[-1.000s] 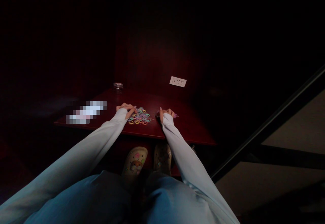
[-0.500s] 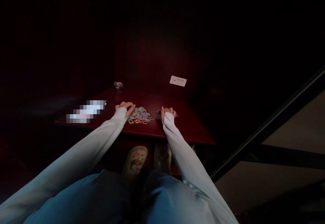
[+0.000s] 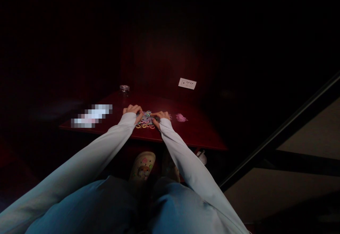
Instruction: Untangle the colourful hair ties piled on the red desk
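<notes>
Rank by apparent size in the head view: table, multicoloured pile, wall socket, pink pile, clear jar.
1. Table
2. Multicoloured pile, partly hidden
3. Wall socket
Pink pile and clear jar: too alike to rank.

Pastel multicoloured bands [image 3: 145, 120], pink bunch [image 3: 181, 117]

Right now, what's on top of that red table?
A multicoloured pile of small loops, a pink bundle, a clear jar and a pixelated item. The left hand and right hand hide part of the pile.

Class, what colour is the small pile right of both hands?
The small pile is pink, shown in the head view.
</notes>
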Demonstrator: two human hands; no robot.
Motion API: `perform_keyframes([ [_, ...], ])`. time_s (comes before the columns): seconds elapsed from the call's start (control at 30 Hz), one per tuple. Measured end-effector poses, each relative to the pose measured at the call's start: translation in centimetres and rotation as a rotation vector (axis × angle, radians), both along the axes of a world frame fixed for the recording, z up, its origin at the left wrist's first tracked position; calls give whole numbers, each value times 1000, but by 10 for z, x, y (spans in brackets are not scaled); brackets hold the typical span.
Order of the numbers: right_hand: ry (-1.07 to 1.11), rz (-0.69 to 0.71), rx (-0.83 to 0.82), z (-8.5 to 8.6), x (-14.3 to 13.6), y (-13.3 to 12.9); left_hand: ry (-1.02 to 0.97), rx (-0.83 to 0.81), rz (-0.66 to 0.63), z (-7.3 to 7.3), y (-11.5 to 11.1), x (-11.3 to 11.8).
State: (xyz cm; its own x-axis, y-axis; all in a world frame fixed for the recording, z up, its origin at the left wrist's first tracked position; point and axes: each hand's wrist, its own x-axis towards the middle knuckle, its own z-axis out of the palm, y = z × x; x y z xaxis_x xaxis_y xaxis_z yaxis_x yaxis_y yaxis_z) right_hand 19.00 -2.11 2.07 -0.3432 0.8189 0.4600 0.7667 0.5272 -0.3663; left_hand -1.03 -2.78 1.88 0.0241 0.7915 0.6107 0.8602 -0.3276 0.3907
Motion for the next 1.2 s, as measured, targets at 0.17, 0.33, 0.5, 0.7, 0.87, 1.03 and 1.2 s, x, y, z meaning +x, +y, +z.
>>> perform_keyframes([
  [0.17,-33,44,-20,-6,-5,4,209,102,-162,0,-4,8],
  [0.33,27,8,-66,-12,-2,10,171,111,-85,-3,0,4],
  [0.5,66,20,-50,-11,-1,13,249,116,-139,-2,-2,5],
  [0.7,92,33,-22,-6,0,10,235,75,-117,-2,-2,7],
  [0.87,90,36,5,-2,-1,6,180,40,-148,-3,0,7],
  [1.03,92,63,5,-1,-2,6,162,15,-172,-4,2,8],
  [1.2,148,52,5,-4,-2,11,178,7,-199,-8,5,8],
])
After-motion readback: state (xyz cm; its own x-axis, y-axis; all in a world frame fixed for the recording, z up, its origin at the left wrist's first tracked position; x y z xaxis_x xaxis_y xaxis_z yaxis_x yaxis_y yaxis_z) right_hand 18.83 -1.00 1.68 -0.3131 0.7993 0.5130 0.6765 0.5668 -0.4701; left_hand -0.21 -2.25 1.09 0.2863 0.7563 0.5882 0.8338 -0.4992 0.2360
